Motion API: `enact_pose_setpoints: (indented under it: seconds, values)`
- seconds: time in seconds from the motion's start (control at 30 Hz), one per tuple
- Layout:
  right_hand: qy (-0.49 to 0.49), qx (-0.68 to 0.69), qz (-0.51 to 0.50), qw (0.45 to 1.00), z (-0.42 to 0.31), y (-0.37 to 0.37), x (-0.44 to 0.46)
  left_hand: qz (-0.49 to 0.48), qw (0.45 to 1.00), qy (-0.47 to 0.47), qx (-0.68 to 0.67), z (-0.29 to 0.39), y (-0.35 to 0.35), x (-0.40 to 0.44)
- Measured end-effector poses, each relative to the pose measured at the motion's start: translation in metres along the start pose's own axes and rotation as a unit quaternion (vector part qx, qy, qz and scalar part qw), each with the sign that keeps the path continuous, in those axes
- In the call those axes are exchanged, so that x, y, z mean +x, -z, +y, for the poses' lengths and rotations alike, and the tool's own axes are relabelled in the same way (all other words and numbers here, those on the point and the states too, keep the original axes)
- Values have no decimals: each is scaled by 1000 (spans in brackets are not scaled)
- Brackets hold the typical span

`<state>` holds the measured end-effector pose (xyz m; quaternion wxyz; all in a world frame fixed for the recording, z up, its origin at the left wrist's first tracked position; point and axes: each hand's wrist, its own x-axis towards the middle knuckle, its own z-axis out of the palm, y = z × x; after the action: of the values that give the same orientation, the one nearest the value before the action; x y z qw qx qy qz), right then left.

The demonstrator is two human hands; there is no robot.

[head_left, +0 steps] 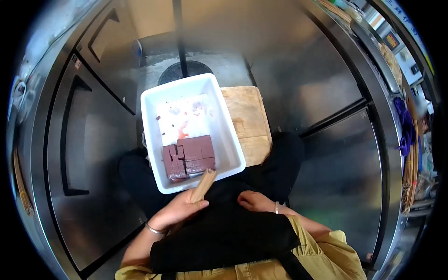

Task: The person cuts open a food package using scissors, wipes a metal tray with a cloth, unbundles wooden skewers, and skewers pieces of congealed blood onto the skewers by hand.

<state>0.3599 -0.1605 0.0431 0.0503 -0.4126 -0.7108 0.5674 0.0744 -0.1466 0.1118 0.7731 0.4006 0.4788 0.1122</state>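
My left hand (183, 206) is closed round a bundle of thin wooden sticks (204, 185), whose upper end reaches the near rim of the white tub (228, 122). Inside the tub, toward its near side, lies a dark reddish-brown block (198, 151), cut into pieces of different sizes, with small crumbs and reddish liquid beyond it. My right hand (255, 201) rests near my lap on the dark apron (219, 233), its fingers curled; what they hold, if anything, is hidden.
A wooden board (249, 123) lies under and to the right of the tub. Steel cabinet doors (322, 172) stand on both sides. Bundles of sticks (410, 172) and a purple cloth (405, 123) are at the far right. A dark round lid (198, 68) sits behind the tub.
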Motion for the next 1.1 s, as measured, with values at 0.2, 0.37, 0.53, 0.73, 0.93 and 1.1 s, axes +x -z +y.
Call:
enact_pose_setpoints:
  seconds: [0.2, 0.37, 0.53, 0.73, 0.93, 1.1]
  values:
    - [14, -156, -61, 986, -9, -16, 36, 28, 980, -49, 192, -8, -4, 10]
    - [-79, -280, -103, 951, -33, -23, 79, 70, 968, -84, 225, -25, -7, 17]
    - [75, -340, -31, 937, 57, -51, 103, 94, 960, -67, 255, -28, -6, 17]
    - [-163, -369, -241, 883, -27, -19, 87, 96, 968, -78, 217, -22, -5, 11]
    - [-113, -354, -229, 900, -57, 0, 72, 93, 970, -89, 207, -26, -4, 15]
    - [101, -220, -48, 969, 24, -21, 68, 122, 960, -112, 226, -26, -4, 15]
